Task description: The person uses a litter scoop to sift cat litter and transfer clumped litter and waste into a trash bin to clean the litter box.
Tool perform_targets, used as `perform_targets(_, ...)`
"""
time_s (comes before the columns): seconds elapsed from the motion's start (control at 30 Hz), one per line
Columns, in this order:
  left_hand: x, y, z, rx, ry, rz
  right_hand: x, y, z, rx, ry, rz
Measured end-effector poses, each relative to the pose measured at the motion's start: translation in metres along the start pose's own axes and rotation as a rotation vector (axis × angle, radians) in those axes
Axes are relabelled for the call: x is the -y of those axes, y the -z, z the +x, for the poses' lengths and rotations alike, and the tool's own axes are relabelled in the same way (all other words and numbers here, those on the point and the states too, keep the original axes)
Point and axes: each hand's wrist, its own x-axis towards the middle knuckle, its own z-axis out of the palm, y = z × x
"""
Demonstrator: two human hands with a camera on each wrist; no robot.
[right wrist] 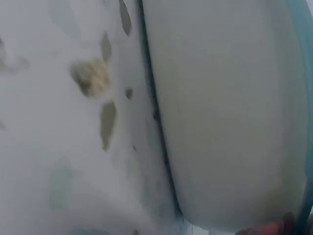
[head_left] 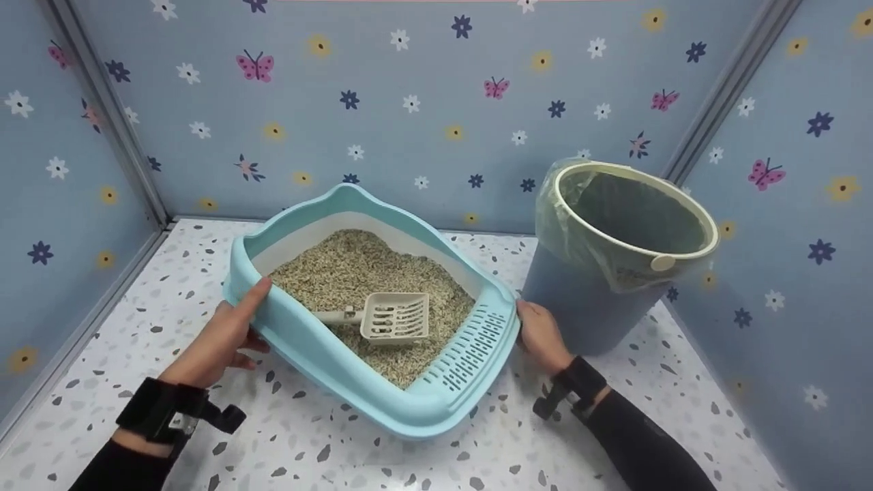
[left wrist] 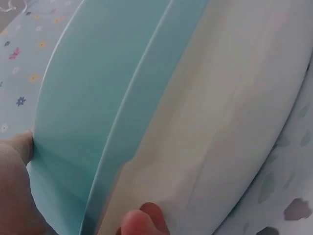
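Observation:
A light blue and white cat litter box (head_left: 320, 368) stands at an angle on the speckled surface, with grainy litter (head_left: 361, 262) heaped inside. On the litter lies a beige slotted scoop (head_left: 394, 337), its handle partly hidden by the near wall. My left hand (head_left: 217, 339) grips the box's left rim, thumb on top. In the left wrist view the fingertips (left wrist: 139, 223) touch the white lower wall from outside. At the right corner, beside the perforated ledge, my right hand (head_left: 543, 334) holds the rim; only bits of its fingers (right wrist: 271, 229) show in the right wrist view.
A tall grey-blue bin (head_left: 580, 293) with a clear liner and cream ring stands close behind my right hand. Patterned panels (head_left: 409, 123) enclose the back and sides. A blurred tan clump (right wrist: 93, 78) lies on the speckled surface (head_left: 273, 436) beside the box.

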Motion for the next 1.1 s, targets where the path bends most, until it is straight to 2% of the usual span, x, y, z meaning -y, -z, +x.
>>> perform_targets(0.13,-0.003,-0.022,-0.015,0.021,-0.013,-0.011,0.002,0.012,0.023,0.059,0.013,-0.137)
perform_targets(0.27,-0.006,-0.03,-0.019,-0.009,-0.02,-0.03,0.0,0.017,0.026,0.124,0.051,-0.158)
perform_targets(0.37,-0.006,-0.026,-0.014,-0.022,-0.025,-0.025,-0.001,0.011,0.016,0.099,0.071,-0.171)
perform_targets(0.53,-0.004,-0.01,0.003,-0.009,-0.047,-0.026,-0.003,-0.002,-0.012,0.017,0.115,-0.2)
perform_targets(0.63,-0.003,-0.002,0.011,-0.002,-0.042,-0.045,-0.003,-0.006,-0.026,0.035,0.117,-0.188)
perform_targets(0.73,-0.003,-0.003,0.01,0.01,-0.049,-0.052,0.0,-0.004,-0.028,0.093,0.099,-0.137)
perform_targets(0.8,-0.003,-0.009,0.003,0.021,-0.07,-0.043,0.004,-0.001,-0.021,0.136,0.072,-0.093)
perform_targets(0.87,-0.003,-0.019,-0.007,0.031,-0.096,-0.027,0.009,0.003,-0.01,0.167,0.039,-0.095)
perform_targets(0.97,-0.001,-0.037,-0.021,0.024,-0.132,-0.018,0.016,0.007,0.006,0.201,0.014,-0.166)
perform_targets(1.1,0.004,-0.05,-0.026,-0.029,-0.156,-0.036,0.02,0.007,0.015,0.209,0.046,-0.289)
